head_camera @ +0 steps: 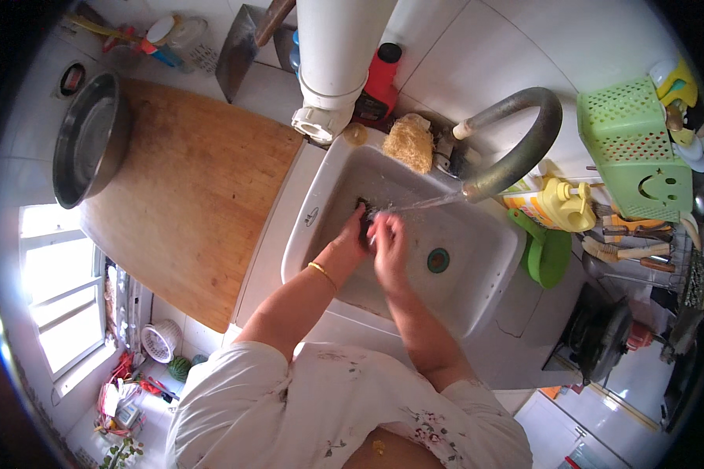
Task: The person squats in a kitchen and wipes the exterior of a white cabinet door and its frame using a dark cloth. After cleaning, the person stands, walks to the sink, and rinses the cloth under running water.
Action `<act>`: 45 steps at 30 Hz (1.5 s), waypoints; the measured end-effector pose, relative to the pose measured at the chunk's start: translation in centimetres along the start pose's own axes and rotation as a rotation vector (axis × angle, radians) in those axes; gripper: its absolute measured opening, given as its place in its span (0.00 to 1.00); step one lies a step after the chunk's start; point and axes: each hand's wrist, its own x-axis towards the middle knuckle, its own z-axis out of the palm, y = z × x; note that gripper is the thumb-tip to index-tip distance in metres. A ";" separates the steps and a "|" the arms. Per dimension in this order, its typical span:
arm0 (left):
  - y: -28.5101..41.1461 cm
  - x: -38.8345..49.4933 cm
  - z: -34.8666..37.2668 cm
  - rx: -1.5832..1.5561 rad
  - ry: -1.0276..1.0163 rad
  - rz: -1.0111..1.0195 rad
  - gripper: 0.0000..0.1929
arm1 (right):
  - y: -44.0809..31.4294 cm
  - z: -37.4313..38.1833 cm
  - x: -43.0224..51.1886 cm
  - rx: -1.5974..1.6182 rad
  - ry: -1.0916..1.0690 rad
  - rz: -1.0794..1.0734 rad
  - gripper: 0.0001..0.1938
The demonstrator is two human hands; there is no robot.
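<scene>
Both hands are together over the left part of a white ceramic sink [296,246], in a stream of water [425,203]. My left hand [352,234], below a gold-coloured bracelet [322,274], is closed around a small dark thing [364,225] that the fingers mostly hide. My right hand [391,240] is pressed against it from the right with curled, blurred fingers; whether it grips anything is hard to see. The water comes from a thick curved faucet hose [519,152]. A round green-rimmed drain [438,260] lies in the basin, right of my hands.
A large wooden board [193,193] bears a metal basin [91,140] on the left. A white pipe [334,53] comes down near the sink's back corner. A loofah [409,143] sits on the rim. To the right are a yellow bottle [566,205], a green scoop [545,255] and a dark pan [598,340].
</scene>
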 end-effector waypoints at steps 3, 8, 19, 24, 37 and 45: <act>0.6 3.8 -3.1 0.050 -0.111 -0.041 0.17 | -3.2 2.8 -5.0 -0.516 -0.169 -0.409 0.05; -1.4 2.5 -1.5 -0.047 -0.295 0.124 0.18 | 0.6 0.7 2.4 -0.676 0.036 -0.330 0.09; 1.5 5.1 -4.6 -0.052 -0.426 -0.036 0.19 | -1.1 2.8 -0.5 -0.690 0.001 -0.275 0.06; -0.2 2.6 1.1 0.041 -0.062 0.227 0.17 | 5.5 -1.9 8.1 -0.395 0.131 0.292 0.13; 2.8 4.0 -0.8 -0.133 -0.420 -0.042 0.19 | 1.4 -2.5 2.7 0.044 0.056 -0.061 0.13; 2.8 7.3 -2.8 -0.026 -0.367 0.030 0.16 | 0.6 1.5 2.7 -0.872 -0.039 -0.368 0.06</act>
